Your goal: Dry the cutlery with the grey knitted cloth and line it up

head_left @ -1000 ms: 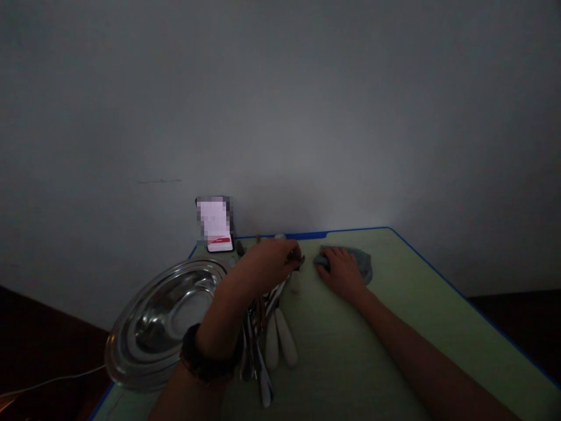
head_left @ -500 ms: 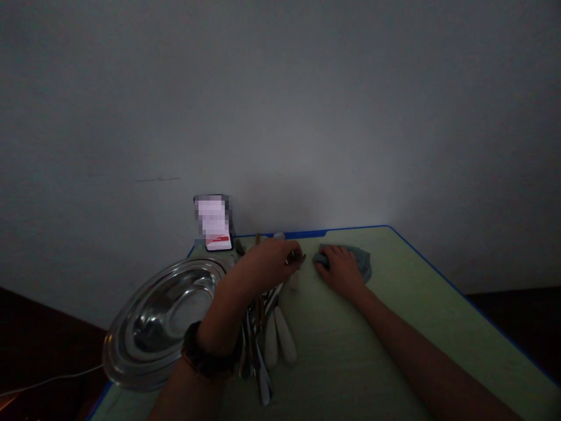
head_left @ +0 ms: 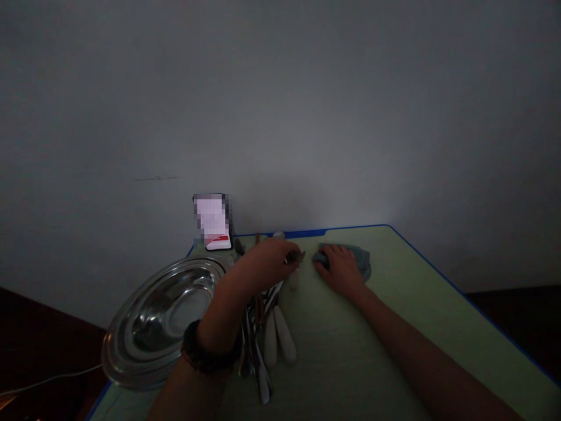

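Since the earlier frame little has moved beyond our slightly shifted view: right of the basin (head_left: 109,348), our left hand (head_left: 274,257) pinches a metal utensil (head_left: 302,256), probably for control, and farther right our right hand (head_left: 342,270) clasps the cloth (head_left: 363,261), seemingly to bunch it.

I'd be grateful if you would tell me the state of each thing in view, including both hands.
Left hand: fingers closed on a small metal utensil, type unclear.
Right hand: resting over the cloth.
Cloth: crumpled, partly covered.
Steel basin: open side up, partly behind the left forearm.
Cutlery: loosely heaped, partly hidden.
Phone: propped up, screen lit.
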Motion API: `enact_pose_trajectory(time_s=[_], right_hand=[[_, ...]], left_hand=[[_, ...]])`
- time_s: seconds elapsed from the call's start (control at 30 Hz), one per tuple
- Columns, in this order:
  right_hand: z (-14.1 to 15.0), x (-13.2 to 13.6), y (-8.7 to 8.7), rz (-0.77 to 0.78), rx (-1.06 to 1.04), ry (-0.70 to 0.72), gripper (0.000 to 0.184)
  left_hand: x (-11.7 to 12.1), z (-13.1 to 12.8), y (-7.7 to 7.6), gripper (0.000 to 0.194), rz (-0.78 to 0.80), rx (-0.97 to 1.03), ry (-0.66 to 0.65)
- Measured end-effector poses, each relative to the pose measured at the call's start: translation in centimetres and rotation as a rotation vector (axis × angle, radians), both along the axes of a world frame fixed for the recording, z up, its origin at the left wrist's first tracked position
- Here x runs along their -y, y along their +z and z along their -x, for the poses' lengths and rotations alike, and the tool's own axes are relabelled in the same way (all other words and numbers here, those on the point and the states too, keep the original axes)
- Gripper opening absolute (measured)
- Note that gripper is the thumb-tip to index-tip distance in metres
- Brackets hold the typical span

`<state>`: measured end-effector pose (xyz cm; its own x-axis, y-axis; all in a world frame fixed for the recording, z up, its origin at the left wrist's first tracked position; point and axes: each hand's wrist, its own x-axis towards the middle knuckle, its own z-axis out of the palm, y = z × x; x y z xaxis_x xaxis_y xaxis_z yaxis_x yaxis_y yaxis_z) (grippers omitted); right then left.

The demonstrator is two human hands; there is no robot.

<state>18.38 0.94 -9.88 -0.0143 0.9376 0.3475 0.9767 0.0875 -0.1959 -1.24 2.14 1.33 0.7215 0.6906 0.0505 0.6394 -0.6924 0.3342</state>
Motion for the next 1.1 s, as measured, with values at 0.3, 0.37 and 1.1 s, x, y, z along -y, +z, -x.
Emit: enact_pose_trajectory(time_s=[0.3,0.37,1.1], right_hand=[[-0.1,0.0,-0.1,0.002,-0.013,0.010,0.025],[-0.1,-0.1,-0.1,0.002,-0.025,0.009,0.026],[-0.2,-0.4,6.5,-0.023,-1.252,0.190,0.050]], left_hand=[[0.2,-0.1,0.3,0.022,0.005,0.017,-0.009],[0.3,-0.3,0.5,0.024,-0.005,0.039,0.013],[1.2,-0.5,2.0,0.026,0.057,0.100,0.321]])
